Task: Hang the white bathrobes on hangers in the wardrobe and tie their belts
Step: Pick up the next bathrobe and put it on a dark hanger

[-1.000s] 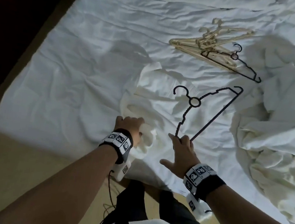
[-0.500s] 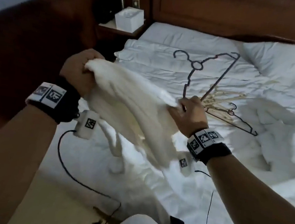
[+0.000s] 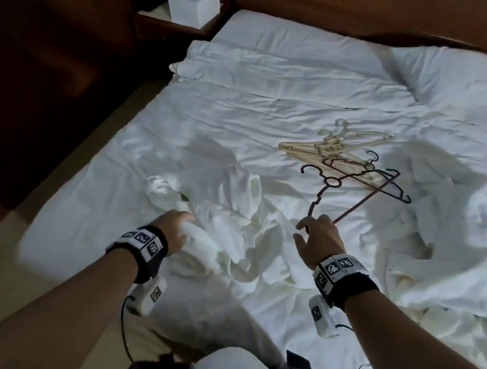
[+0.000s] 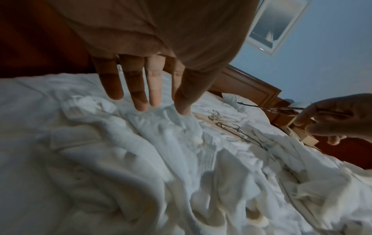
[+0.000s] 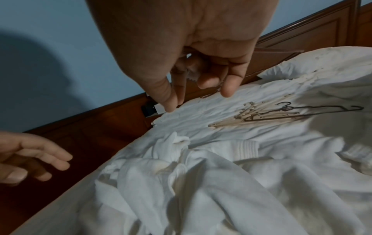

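0 robes hang yet; the white bathrobe [image 3: 230, 231] lies crumpled on the bed [image 3: 277, 96]. The left hand [image 3: 174, 228] reaches with straight fingers, while the right hand [image 3: 319, 239] pinches a dark hanger [image 3: 348, 194]. Hanging and belt-tying are left.

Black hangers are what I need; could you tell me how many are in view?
2. The right hand holds one black hanger above the bed; the other black hanger lies on the beige hanger pile. The pile may hide more.
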